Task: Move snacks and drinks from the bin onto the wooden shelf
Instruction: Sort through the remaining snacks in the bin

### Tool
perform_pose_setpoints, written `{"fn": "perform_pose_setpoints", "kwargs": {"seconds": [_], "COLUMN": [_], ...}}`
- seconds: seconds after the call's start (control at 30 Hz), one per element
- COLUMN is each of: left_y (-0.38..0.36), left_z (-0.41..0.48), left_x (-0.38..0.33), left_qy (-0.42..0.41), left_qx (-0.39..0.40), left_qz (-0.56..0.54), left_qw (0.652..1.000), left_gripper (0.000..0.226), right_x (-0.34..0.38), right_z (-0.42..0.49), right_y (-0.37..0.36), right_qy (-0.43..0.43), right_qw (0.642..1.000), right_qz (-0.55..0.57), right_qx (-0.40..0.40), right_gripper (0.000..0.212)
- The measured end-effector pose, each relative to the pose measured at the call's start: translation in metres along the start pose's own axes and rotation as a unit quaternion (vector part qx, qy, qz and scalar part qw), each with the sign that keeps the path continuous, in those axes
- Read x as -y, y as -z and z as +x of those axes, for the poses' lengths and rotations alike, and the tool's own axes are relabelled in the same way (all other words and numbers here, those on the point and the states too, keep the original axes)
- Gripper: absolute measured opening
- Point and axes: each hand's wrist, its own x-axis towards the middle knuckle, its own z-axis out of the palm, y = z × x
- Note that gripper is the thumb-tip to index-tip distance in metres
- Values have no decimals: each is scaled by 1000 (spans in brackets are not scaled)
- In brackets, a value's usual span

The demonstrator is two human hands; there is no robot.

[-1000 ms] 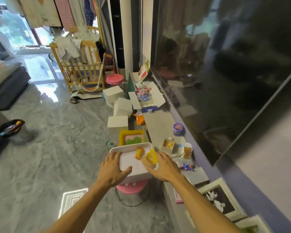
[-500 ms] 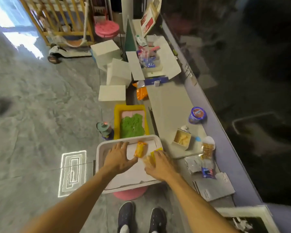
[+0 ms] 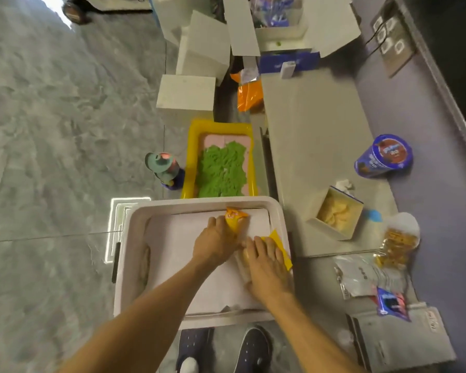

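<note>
A white bin [image 3: 135, 238] lined with white paper stands right in front of me. Inside it my left hand [image 3: 215, 243] grips a small orange snack packet [image 3: 236, 215] near the far rim, fingers curled round it. Close beside, my right hand [image 3: 267, 267] lies with straight fingers on a yellow packet [image 3: 280, 247] at the bin's right wall. The pale wooden shelf top [image 3: 307, 130] runs along the right of the bin.
On the shelf stand a blue snack cup [image 3: 382, 157], an open box of chips [image 3: 336, 214], a pretzel bag [image 3: 398, 238] and clear bags [image 3: 361, 273]. Beyond the bin sit a yellow tray of green sand [image 3: 221, 162], a teal toy [image 3: 163, 168] and white boxes [image 3: 186, 92].
My view has tilted down onto the bin. My left hand moved right from the bin's liner and closed on the orange packet. My right hand stays on the yellow packet.
</note>
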Motion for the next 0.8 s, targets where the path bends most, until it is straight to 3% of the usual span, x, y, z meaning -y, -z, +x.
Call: {"fn": "perform_pose_setpoints", "kwargs": {"seconds": [0.13,0.33,0.53,0.7,0.73,0.8], "left_y": [-3,58,174,258,275,308], "left_z": [6,-42,-124,-189,-207,-246], "left_x": [16,7,-47,-81,-90,-110], "left_qy": [55,27,-63,-129,-153,-202], "left_qx": [-10,-51,-114,-164,-164,-161], "left_qz": [-46,-57,-36,-34,-36,-54], "left_qw": [997,997,991,977,974,964], "left_gripper": [62,41,24,49,47,22], "right_x": [2,-1,-4,5,10,19], "right_z": [0,-26,-75,-137,-152,-181], "right_y": [6,71,202,321,342,379], "right_qy": [1,16,-18,-15,-23,-41], "right_qw": [1000,999,991,978,975,967], "right_qz": [4,48,90,107,110,124], "right_qx": [6,-19,-94,-177,-190,-219], "right_gripper": [80,83,78,78,77,73]}}
